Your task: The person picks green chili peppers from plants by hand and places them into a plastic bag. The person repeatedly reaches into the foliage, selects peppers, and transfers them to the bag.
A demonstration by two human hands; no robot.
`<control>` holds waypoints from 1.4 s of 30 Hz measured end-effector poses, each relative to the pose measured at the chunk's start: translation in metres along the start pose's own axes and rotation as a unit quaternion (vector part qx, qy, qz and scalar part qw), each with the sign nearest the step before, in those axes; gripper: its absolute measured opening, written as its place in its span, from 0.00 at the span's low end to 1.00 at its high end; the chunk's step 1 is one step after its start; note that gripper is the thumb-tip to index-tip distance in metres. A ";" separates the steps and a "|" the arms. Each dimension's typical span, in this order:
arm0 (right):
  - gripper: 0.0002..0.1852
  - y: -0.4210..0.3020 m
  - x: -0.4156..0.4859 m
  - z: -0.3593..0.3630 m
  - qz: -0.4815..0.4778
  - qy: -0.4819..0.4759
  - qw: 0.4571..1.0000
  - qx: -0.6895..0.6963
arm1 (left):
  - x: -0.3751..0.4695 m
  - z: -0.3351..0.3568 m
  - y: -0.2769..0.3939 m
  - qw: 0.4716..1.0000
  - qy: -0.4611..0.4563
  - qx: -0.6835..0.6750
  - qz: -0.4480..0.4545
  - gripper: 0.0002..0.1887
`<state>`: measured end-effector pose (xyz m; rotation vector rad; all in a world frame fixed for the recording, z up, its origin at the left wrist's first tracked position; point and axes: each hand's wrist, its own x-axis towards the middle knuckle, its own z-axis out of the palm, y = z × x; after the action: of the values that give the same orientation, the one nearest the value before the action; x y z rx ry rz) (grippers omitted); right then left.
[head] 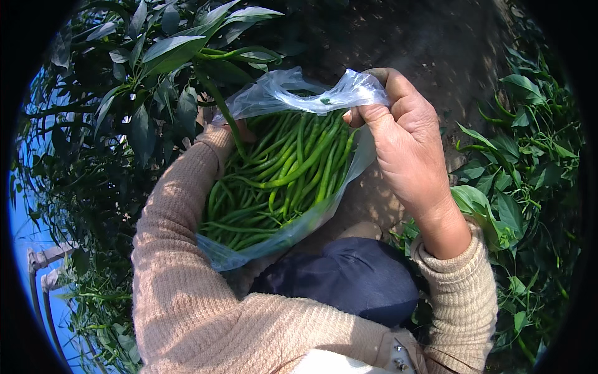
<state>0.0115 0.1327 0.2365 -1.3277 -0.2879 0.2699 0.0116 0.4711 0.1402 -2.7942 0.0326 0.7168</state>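
A clear plastic bag (299, 240) full of long thin green chili peppers (289, 173) lies before me, its mouth spread wide. At the far right of the mouth, my right hand (406, 131) pinches the gathered bag rim between thumb and fingers. My left hand (244, 131) is at the left side of the opening, by the peppers. Its fingers are mostly hidden behind a hanging green pepper (224, 112) and the bag's film, so its grip cannot be made out. A small dark green bit (325, 101) clings to the plastic near the top.
Leafy pepper plants (140, 107) crowd the left side, some leaves overhanging the bag. More pepper plants (514, 163) with green fruit line the right. Shaded bare soil (397, 42) runs between the rows. My dark-clad knee (345, 276) is just below the bag. Curved poles (46, 299) stand at lower left.
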 end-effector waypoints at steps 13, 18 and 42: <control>0.10 0.001 -0.005 0.002 0.031 0.019 0.998 -0.052 | 0.025 -0.003 0.002 1.000 -0.018 -0.010 0.002 0.17; 0.06 0.015 -0.011 0.007 -0.051 0.037 0.996 -0.070 | 0.017 -0.016 0.006 0.997 0.027 -0.031 0.058 0.17; 0.07 0.072 -0.566 0.032 0.316 0.659 0.599 -0.327 | -0.186 -0.142 0.239 0.851 -0.179 -0.027 0.493 0.13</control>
<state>-0.5308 -0.0230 0.1432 -1.9613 1.5354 -0.3410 -0.1055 0.1971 0.2913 -2.4820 1.4593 1.4313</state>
